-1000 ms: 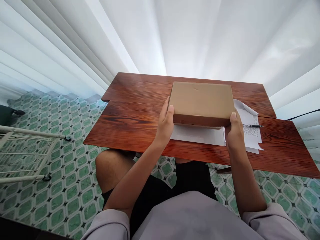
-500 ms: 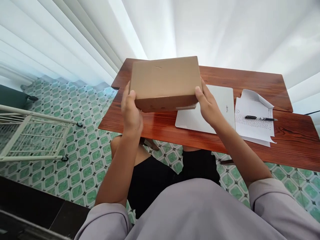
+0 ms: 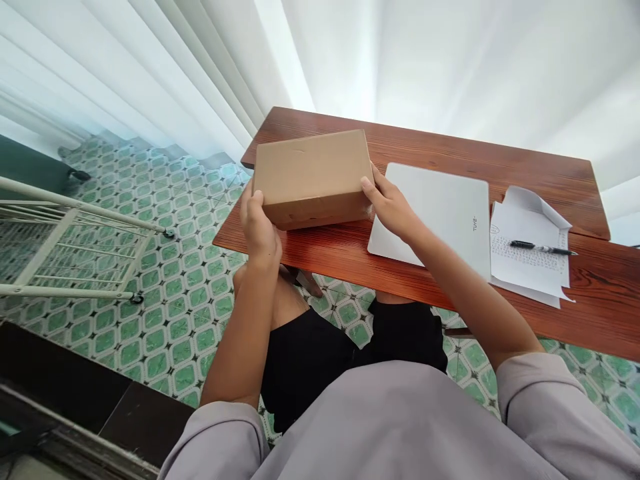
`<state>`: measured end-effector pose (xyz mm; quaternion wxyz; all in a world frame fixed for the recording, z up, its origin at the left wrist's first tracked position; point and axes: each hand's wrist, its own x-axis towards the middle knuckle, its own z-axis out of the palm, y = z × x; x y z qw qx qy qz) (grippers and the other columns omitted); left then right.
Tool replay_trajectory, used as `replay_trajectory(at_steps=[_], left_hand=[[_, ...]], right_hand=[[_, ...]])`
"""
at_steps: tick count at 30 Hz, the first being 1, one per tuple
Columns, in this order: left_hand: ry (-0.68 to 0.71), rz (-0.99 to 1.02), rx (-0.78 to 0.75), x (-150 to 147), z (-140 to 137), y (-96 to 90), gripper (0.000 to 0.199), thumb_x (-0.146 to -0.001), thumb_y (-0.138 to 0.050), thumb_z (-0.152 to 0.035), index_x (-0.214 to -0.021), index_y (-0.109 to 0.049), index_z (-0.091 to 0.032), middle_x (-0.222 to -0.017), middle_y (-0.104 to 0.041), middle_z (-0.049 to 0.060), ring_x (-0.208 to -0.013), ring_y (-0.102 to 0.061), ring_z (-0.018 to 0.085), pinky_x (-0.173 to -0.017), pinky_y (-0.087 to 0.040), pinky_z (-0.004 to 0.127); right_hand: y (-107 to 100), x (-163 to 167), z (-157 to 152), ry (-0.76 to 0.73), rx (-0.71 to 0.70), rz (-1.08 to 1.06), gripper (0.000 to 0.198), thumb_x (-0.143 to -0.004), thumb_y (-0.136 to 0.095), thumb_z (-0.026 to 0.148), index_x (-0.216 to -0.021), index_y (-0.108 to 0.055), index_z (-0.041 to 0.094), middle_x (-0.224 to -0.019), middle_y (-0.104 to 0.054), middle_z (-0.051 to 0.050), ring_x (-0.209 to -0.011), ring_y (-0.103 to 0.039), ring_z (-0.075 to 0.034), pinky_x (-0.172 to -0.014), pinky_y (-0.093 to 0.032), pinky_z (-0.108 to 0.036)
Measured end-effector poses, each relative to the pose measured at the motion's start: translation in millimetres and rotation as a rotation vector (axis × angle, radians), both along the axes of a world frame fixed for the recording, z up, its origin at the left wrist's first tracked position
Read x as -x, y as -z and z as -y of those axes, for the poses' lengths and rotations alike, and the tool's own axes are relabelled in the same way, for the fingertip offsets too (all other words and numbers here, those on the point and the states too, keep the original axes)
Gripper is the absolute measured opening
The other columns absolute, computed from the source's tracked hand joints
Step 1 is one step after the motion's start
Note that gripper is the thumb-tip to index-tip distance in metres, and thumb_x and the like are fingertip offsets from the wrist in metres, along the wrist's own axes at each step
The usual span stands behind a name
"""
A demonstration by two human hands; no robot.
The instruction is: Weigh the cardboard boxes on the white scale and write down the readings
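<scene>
A closed brown cardboard box (image 3: 313, 170) is held between my two hands over the left part of the wooden table (image 3: 530, 177). My left hand (image 3: 260, 227) grips its left end, thumb on the near top corner. On the right end, my right hand (image 3: 393, 203) presses with the thumb at the near corner and the fingers behind. The box is low, at or just above the tabletop; whether it rests there I cannot tell. Its underside is hidden. Just right of the box lies a closed silver laptop (image 3: 435, 210), partly under my right forearm.
Handwritten papers (image 3: 530, 267) lie right of the laptop with a black pen (image 3: 543, 248) across them. A white wheeled metal rack (image 3: 75, 247) stands on the tiled floor at left. White curtains (image 3: 425, 73) hang behind the table.
The box has come down towards the tabletop and left, away from the laptop, with both hands still on it. The view has shifted slightly, so the table appears further right.
</scene>
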<state>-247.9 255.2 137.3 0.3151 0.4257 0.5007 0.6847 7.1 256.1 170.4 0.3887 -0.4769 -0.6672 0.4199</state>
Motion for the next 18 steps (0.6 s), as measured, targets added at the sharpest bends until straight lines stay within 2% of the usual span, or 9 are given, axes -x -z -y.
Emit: replay_trajectory(at_steps=[4,11,15,18], left_hand=[[-0.033,-0.021,0.01,4,-1,2.6,0.041,-0.083,-0.052,-0.037,-0.116,-0.066,-0.015,-0.135,-0.063,0.008,-0.135,-0.052,0.022,-0.117,-0.04,0.03],[-0.027,-0.05,-0.001,5,6,5.8,0.044,-0.086,-0.058,-0.04,-0.122,-0.068,-0.016,-0.137,-0.062,0.01,-0.136,-0.052,0.025,-0.118,-0.038,0.036],[-0.042,-0.125,0.011,8,7,10.4,0.045,-0.09,-0.055,-0.041,-0.126,-0.066,-0.017,-0.141,-0.06,0.011,-0.137,-0.051,0.024,-0.119,-0.037,0.037],[-0.119,-0.224,0.029,11,9,9.6,0.051,-0.092,-0.057,-0.043,-0.135,-0.059,-0.016,-0.15,-0.052,0.013,-0.142,-0.047,0.024,-0.121,-0.035,0.035]], right_hand=[[7,7,4,0.008,0.017,-0.021,0.07,-0.099,-0.044,0.065,-0.159,-0.034,0.03,-0.162,-0.041,0.001,-0.152,-0.035,-0.025,-0.128,-0.024,-0.049],[17,8,7,0.003,0.02,-0.025,0.073,-0.098,-0.043,0.067,-0.159,-0.036,0.027,-0.165,-0.036,0.0,-0.154,-0.031,-0.024,-0.129,-0.022,-0.047],[20,8,8,-0.012,0.015,-0.013,0.076,-0.097,-0.042,0.069,-0.16,-0.034,0.025,-0.166,-0.032,-0.002,-0.156,-0.028,-0.024,-0.13,-0.022,-0.047],[21,4,12,-0.023,0.022,0.01,0.077,-0.097,-0.042,0.069,-0.159,-0.035,0.024,-0.166,-0.032,-0.003,-0.157,-0.025,-0.025,-0.131,-0.019,-0.048]])
